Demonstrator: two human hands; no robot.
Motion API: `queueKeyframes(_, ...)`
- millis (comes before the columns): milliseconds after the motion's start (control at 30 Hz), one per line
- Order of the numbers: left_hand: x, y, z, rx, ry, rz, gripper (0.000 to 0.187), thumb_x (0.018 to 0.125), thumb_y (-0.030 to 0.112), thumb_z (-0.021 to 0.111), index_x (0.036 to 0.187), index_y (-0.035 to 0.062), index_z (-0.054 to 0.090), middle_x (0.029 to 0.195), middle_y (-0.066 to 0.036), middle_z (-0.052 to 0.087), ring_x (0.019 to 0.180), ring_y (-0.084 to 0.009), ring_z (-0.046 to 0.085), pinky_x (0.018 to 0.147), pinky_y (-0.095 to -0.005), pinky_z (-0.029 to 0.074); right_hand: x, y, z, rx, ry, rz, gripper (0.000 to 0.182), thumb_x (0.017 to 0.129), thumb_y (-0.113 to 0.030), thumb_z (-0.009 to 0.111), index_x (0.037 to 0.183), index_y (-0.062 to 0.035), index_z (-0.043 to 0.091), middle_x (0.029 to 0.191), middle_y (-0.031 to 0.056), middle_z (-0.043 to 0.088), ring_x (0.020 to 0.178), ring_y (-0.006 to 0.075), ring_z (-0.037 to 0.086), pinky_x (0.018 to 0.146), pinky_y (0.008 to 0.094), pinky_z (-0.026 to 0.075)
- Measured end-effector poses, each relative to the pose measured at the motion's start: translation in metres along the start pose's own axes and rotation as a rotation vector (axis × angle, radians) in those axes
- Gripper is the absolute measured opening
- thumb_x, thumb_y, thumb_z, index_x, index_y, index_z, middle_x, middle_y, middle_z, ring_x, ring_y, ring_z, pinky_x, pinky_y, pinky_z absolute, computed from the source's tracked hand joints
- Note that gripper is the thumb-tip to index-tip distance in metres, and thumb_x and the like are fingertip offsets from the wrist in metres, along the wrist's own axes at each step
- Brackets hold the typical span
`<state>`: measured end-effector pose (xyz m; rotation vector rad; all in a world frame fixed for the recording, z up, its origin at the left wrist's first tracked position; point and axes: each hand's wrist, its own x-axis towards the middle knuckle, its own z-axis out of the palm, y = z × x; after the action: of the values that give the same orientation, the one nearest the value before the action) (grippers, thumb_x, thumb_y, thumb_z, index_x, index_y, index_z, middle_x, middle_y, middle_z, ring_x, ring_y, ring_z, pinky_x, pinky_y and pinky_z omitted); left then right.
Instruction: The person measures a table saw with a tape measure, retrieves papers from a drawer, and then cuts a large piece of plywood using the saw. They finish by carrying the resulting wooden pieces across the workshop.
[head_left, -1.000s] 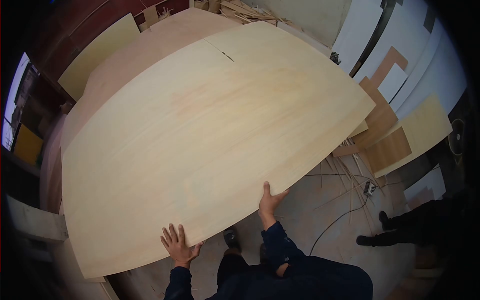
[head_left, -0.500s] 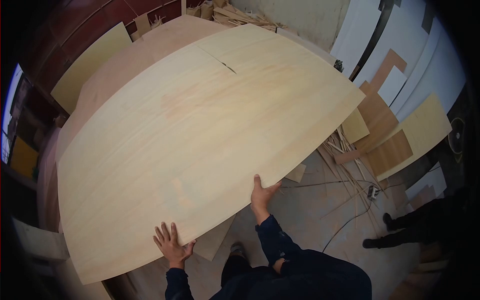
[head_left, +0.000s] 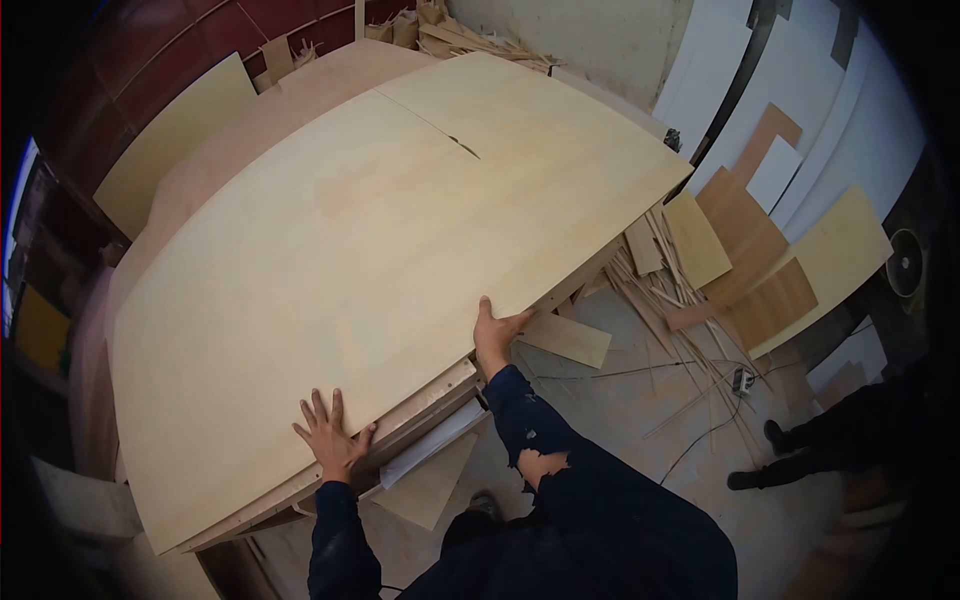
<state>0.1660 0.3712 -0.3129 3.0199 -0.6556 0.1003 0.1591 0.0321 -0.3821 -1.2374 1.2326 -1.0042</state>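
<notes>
As I watch through the head camera, a worker handles sheet stock on a stack.

Sheet: large pale thin plywood sheet [head_left: 380,260], lying flat atop the stack of boards [head_left: 420,400].
Left hand [head_left: 328,440]: fingers spread flat on the sheet's near edge, gripping nothing.
Right hand [head_left: 494,332]: thumb on top, fingers curled under the same edge.
Beside the sheet: scattered wood strips [head_left: 680,310] on the floor; another person's dark shoes [head_left: 760,460] beyond.

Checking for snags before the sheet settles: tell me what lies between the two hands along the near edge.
In the head view, only the plywood sheet edge and the stack's layered edge run between left hand and right hand.
</notes>
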Motion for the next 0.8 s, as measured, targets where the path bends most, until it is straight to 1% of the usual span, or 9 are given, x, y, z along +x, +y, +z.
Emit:
queueKeyframes(167, 0.004, -0.004, 0.005, 0.019, -0.005, 0.018, 0.094, 0.071, 0.071, 0.060, 0.148, 0.0232, 0.034, 0.156, -0.019, 0.021, 0.141, -0.0482, 0.016, 0.101, -0.0750, 0.014, 0.003, -0.003, -0.014, -0.126, -0.169, -0.030, 0.110, 0.081, -0.038, 0.072, 0.140, 0.0195, -0.002, 0.145, 0.0404, 0.013, 0.140, 0.0484, 0.011, 0.115, 0.0487, 0.018)
queueKeyframes(200, 0.005, -0.004, 0.007, 0.041, 0.006, 0.024, 0.095, 0.071, 0.073, 0.059, 0.149, 0.0235, 0.033, 0.156, -0.019, 0.020, 0.141, -0.0484, 0.016, 0.101, -0.0754, 0.014, 0.004, -0.008, -0.026, -0.442, -0.223, -0.018, 0.111, 0.084, -0.045, 0.068, 0.139, 0.0208, -0.004, 0.145, 0.0415, 0.009, 0.140, 0.0503, 0.011, 0.114, 0.0538, 0.016)
queueKeyframes(233, 0.005, -0.006, 0.008, 0.067, 0.017, 0.028, 0.096, 0.071, 0.074, 0.058, 0.149, 0.0239, 0.032, 0.156, -0.018, 0.019, 0.141, -0.0486, 0.015, 0.101, -0.0758, 0.014, 0.005, -0.006, -0.035, -0.447, -0.228, -0.017, 0.111, 0.084, -0.045, 0.068, 0.139, 0.0208, -0.004, 0.145, 0.0415, 0.009, 0.140, 0.0503, 0.011, 0.114, 0.0538, 0.016)
queueKeyframes(333, 0.004, 0.003, 0.001, 0.047, -0.037, 0.004, 0.105, 0.071, 0.076, 0.057, 0.151, 0.0166, 0.025, 0.154, -0.026, 0.016, 0.139, -0.0540, 0.013, 0.100, -0.0763, 0.012, 0.021, 0.001, -0.062, -0.610, -0.311, -0.314, 0.104, 0.088, -0.050, 0.060, 0.143, 0.0144, 0.000, 0.146, 0.0398, 0.007, 0.139, 0.0516, 0.012, 0.113, 0.0590, 0.015)
queueKeyframes(400, 0.009, 0.023, 0.001, 0.022, -0.065, -0.020, 0.108, 0.070, 0.077, 0.057, 0.152, 0.0137, 0.023, 0.153, -0.030, 0.015, 0.138, -0.0561, 0.011, 0.101, -0.0761, 0.011, 0.035, -0.041, -0.107, -0.967, -0.415, -0.620, 0.085, 0.091, -0.049, 0.054, 0.148, 0.0024, 0.016, 0.149, 0.0337, 0.009, 0.140, 0.0482, 0.015, 0.113, 0.0586, 0.015)
queueKeyframes(433, 0.012, 0.034, 0.002, 0.034, -0.081, -0.030, 0.111, 0.070, 0.077, 0.057, 0.152, 0.0116, 0.021, 0.152, -0.032, 0.013, 0.138, -0.0578, 0.010, 0.102, -0.0752, 0.010, 0.057, -0.039, -0.121, -0.972, -0.421, -0.615, 0.085, 0.091, -0.049, 0.054, 0.148, 0.0024, 0.016, 0.149, 0.0337, 0.009, 0.140, 0.0482, 0.015, 0.113, 0.0586, 0.015)
queueKeyframes(500, 0.025, 0.062, 0.003, 0.037, -0.094, -0.032, 0.114, 0.069, 0.078, 0.058, 0.152, 0.0096, 0.019, 0.151, -0.035, 0.012, 0.137, -0.0596, 0.008, 0.102, -0.0744, 0.010, 0.126, -0.046, -0.142, -0.936, -0.445, -0.939, 0.062, 0.095, -0.044, 0.049, 0.143, -0.0071, 0.037, 0.151, 0.0244, 0.019, 0.140, 0.0420, 0.020, 0.114, 0.0563, 0.016)
queueKeyframes(600, 0.038, 0.104, 0.000, 0.018, -0.118, -0.027, 0.115, 0.068, 0.077, 0.059, 0.152, 0.0105, 0.018, 0.151, -0.037, 0.012, 0.137, -0.0599, 0.008, 0.104, -0.0724, 0.010, 0.231, -0.069, -0.158, -1.032, -0.515, -1.117, 0.051, 0.095, -0.039, 0.051, 0.134, -0.0059, 0.049, 0.145, 0.0202, 0.036, 0.137, 0.0380, 0.029, 0.114, 0.0530, 0.020)
queueKeyframes(800, 0.048, 0.133, 0.004, 0.050, -0.051, -0.046, 0.111, 0.063, 0.076, 0.064, 0.151, 0.0203, 0.026, 0.153, -0.031, 0.015, 0.137, -0.0583, 0.013, 0.105, -0.0708, 0.013, 0.355, -0.086, -0.148, -1.016, -0.804, -1.230, 0.052, 0.088, -0.040, 0.058, 0.124, -0.0026, 0.054, 0.135, 0.0211, 0.049, 0.130, 0.0390, 0.040, 0.111, 0.0469, 0.030)
